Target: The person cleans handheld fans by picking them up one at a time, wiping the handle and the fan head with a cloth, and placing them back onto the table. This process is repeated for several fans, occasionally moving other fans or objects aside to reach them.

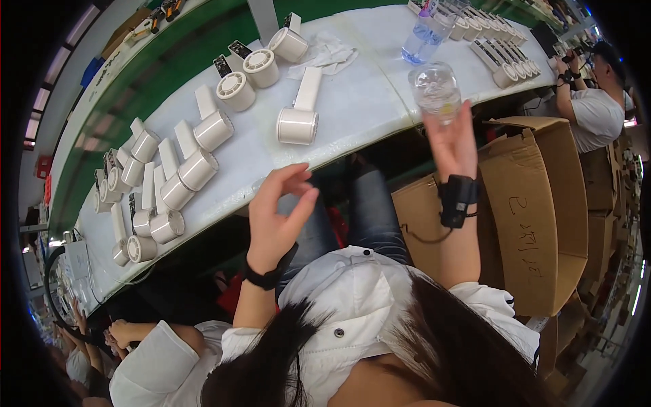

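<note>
My right hand [453, 139] reaches over the table's front edge at the right, its fingers around the lower part of a clear, rounded plastic container [434, 87]. Just beyond that container stands a clear plastic bottle [422, 41] with liquid in it. In front of the table edge hovers my left hand [278, 210], empty, fingers loosely bent and apart from the thumb. Nearest to it on the table lies a white handheld fan [298, 125], its handle pointing away from me. Black bands with small devices sit on both wrists.
Several more white fans [196, 169] lie along the left of the table [352, 88], some with exposed circuit boards. A crumpled white cloth [325, 55] is at the back. More fans [502, 61] line the far right. Open cardboard boxes [522, 210] stand at my right. Co-workers sit on both sides.
</note>
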